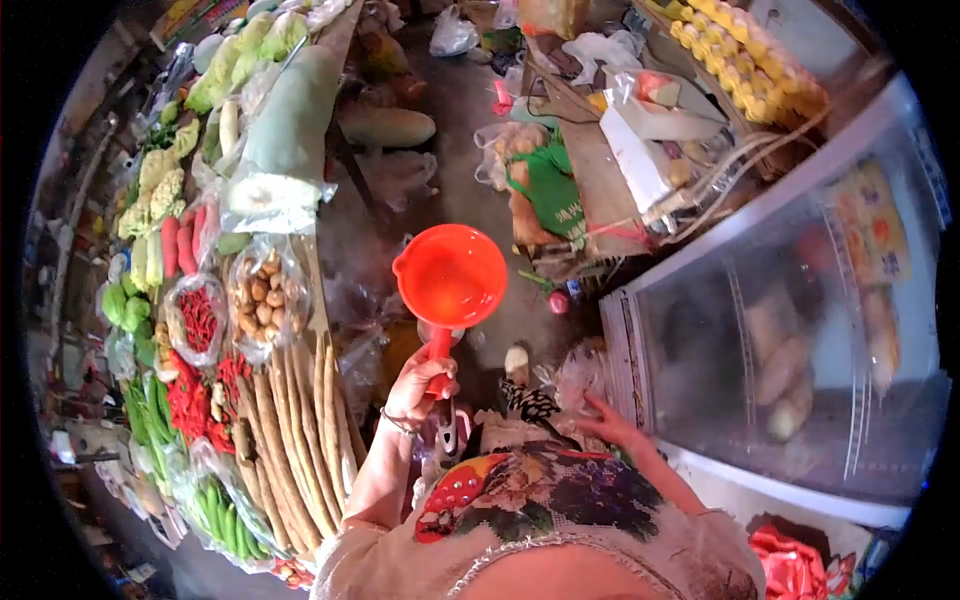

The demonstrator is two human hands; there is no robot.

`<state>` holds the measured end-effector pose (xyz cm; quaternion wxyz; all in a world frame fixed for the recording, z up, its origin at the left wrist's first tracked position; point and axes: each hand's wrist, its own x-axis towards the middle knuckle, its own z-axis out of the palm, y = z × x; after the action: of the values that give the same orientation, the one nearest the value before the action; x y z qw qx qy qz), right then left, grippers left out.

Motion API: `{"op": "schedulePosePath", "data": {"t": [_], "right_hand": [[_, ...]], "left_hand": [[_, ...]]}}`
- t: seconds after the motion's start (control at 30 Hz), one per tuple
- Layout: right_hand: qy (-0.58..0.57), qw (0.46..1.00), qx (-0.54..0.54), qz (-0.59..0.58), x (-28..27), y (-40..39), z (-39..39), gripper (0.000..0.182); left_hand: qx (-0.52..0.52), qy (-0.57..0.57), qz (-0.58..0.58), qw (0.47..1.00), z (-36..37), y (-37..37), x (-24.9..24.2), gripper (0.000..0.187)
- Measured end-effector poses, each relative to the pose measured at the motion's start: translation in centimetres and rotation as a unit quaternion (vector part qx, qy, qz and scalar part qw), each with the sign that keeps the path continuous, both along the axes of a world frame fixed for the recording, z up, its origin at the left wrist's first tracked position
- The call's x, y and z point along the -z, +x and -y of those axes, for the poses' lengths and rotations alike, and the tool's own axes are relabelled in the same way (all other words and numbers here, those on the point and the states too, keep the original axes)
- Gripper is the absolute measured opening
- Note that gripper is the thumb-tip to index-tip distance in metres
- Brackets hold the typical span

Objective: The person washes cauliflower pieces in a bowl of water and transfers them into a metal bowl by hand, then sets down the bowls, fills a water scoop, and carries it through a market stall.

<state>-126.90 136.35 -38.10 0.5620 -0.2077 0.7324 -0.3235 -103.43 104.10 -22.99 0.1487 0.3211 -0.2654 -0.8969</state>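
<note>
My left hand [420, 388] is wrapped round the handle of a red plastic dipper [452, 275], held out in front of me with its round bowl facing up and its pouring lip to the left. A bracelet circles that wrist. Low at my right side, beside the fridge, is my right hand [606, 424], its fingers stretched out and apart. Just above those fingertips shows a crumpled clear plastic bag [583, 376].
On my left, a long stall holds brown root sticks [295, 440], bagged mushrooms [264, 298], red chillies [199, 318] and a big wax gourd [290, 125]. A glass-doored fridge [690, 330] stands close on my right. Ahead are a cluttered table [605, 190] and yellow egg trays [740, 55].
</note>
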Motion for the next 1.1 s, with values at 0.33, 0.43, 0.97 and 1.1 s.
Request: {"op": "schedulePosePath", "data": {"t": [0.33,0.43,0.97,1.1], "right_hand": [[0.133,0.943,-0.212,-0.220,8.0,-14.3,8.4,0.043],[0.002,0.953,0.196,0.231,5.6,-20.8,18.8,0.027],[-0.003,0.973,0.175,-0.149,2.1,-31.6,54.9,0.020],[0.025,0.970,0.169,-0.172,2.7,-34.3,59.4,0.034]], "left_hand": [[-0.024,-0.026,0.028,0.999,16.6,-11.7,-1.5,0.040],[-0.034,0.000,0.001,0.999,21.9,-15.2,-1.7,0.036],[0.024,-0.011,-0.003,1.000,56.8,-36.0,-3.0,0.025],[0.051,-0.024,-0.004,0.998,64.5,-42.7,-3.6,0.024]]}}
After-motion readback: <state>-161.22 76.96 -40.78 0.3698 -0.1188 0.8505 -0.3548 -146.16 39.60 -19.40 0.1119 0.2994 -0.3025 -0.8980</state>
